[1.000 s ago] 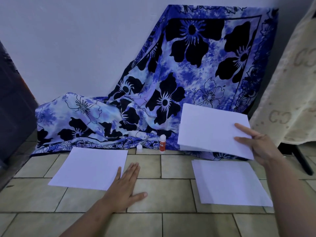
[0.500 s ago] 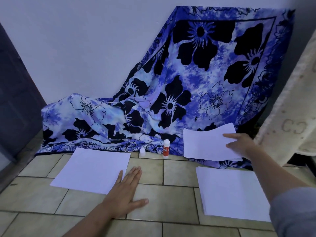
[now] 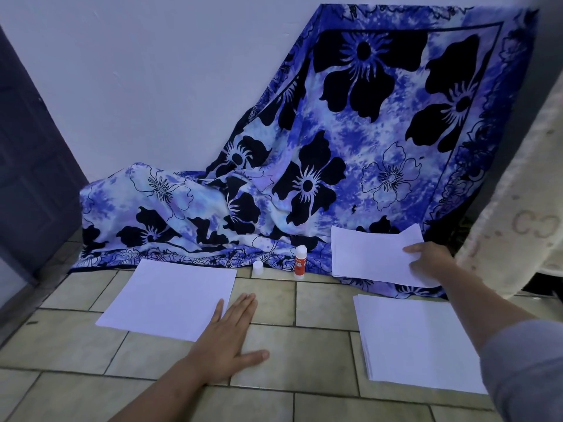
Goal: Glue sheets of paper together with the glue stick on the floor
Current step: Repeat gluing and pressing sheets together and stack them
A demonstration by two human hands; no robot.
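Observation:
A single white sheet (image 3: 170,298) lies on the tiled floor at the left. My left hand (image 3: 227,339) rests flat beside it, fingertips touching its right edge. My right hand (image 3: 429,263) holds another white sheet (image 3: 368,257) low over the blue cloth's hem at the back right, fingers spread on top of it. A stack of white sheets (image 3: 417,342) lies on the floor at the right, under my right forearm. The glue stick (image 3: 300,262) stands upright and uncapped against the cloth, with its white cap (image 3: 257,268) standing just to its left.
A blue flowered cloth (image 3: 350,153) hangs from the white wall and spreads onto the floor. A dark door (image 3: 27,166) stands at the left. A cream fabric (image 3: 524,214) hangs at the right edge. The tiled floor (image 3: 320,351) shows between the papers.
My right hand has carried its sheet away from me and lowered it onto the cloth's edge at the back right. My left hand stays flat on the floor.

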